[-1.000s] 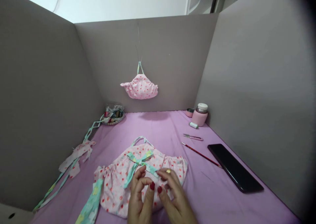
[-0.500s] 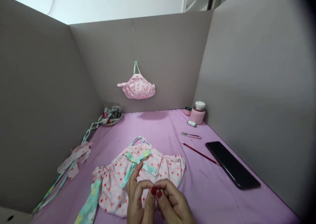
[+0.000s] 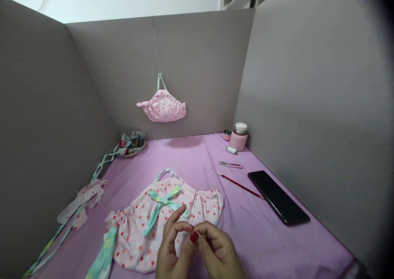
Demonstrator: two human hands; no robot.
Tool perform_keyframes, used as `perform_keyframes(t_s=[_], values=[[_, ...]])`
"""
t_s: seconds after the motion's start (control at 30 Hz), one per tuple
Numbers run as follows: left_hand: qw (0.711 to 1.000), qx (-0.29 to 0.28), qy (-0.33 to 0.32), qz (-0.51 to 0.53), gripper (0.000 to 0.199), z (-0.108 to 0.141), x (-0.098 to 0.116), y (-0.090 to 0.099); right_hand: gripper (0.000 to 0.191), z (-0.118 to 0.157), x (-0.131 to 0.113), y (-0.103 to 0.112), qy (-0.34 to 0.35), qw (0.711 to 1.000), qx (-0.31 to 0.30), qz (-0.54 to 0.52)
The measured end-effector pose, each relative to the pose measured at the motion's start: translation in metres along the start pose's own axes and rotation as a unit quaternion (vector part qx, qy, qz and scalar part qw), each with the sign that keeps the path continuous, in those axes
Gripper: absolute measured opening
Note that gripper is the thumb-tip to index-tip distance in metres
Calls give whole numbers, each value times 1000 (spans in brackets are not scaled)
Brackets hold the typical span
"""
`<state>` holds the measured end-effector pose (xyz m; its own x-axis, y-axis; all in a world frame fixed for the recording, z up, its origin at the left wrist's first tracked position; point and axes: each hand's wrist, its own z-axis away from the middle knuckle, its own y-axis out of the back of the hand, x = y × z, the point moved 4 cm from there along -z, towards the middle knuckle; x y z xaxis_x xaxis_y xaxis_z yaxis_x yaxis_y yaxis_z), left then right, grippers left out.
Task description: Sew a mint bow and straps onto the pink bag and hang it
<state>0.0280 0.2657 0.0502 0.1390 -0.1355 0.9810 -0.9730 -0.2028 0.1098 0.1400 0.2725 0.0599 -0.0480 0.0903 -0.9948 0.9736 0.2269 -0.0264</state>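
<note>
At the lower centre of the frame, in the head view, the left hand [image 3: 174, 248] and the right hand [image 3: 220, 246] meet, thumbs and forefingers brought together at the tips; I cannot tell whether something thin is pinched between them. The dotted pink garment [image 3: 138, 246] lies flat behind and partly under them, left of centre at the bottom.

Judging by how it lies, much of the garment looks made up: the sides are gathered, a neck loop [image 3: 166, 171] stands at its top, and a green bow [image 3: 165, 202] is knotted on its front. Whether the bow is sewn down or merely laid there does not show. A wide green strip [image 3: 103, 252] hangs loose at the garment's left edge in the frame, so that part seems unfinished. At right of centre, the snips [image 3: 235, 165] and thread spool [image 3: 231, 150] lie out of the hands.
</note>
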Motion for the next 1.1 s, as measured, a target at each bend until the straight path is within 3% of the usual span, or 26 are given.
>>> perform_keyframes(t_s=[0.17,0.27,0.33,0.4,0.47,0.5,0.57,0.67,0.73,0.9,1.1], values=[[997,-66,27,-31,23,-8,-8,10,31,2,1,3,22,999,30,10],[997,-45,59,-1,21,-18,-11,14,27,4,-2,16,36,997,73,1],[998,-18,55,3,21,-26,-8,9,26,5,-6,36,42,989,139,-21],[998,-43,5,-48,20,-36,1,-9,21,8,-12,65,56,969,234,-48],[971,-151,-96,-158,17,-44,12,-43,16,12,-19,97,78,934,337,-88],[935,-228,-156,-221,16,-45,16,-66,15,14,-23,112,94,914,378,-112],[832,-345,-259,-350,20,-47,17,-109,17,17,-29,136,120,882,427,-159],[783,-396,-293,-380,24,-54,10,-156,19,22,-35,156,135,861,452,-188],[761,-421,-306,-387,17,-57,4,-177,20,26,-35,161,129,859,458,-188],[726,-465,-305,-404,10,-59,-10,-192,23,29,-31,172,120,851,466,-208],[734,-462,-276,-413,15,-61,-20,-193,21,17,-44,183,151,841,468,-224]])
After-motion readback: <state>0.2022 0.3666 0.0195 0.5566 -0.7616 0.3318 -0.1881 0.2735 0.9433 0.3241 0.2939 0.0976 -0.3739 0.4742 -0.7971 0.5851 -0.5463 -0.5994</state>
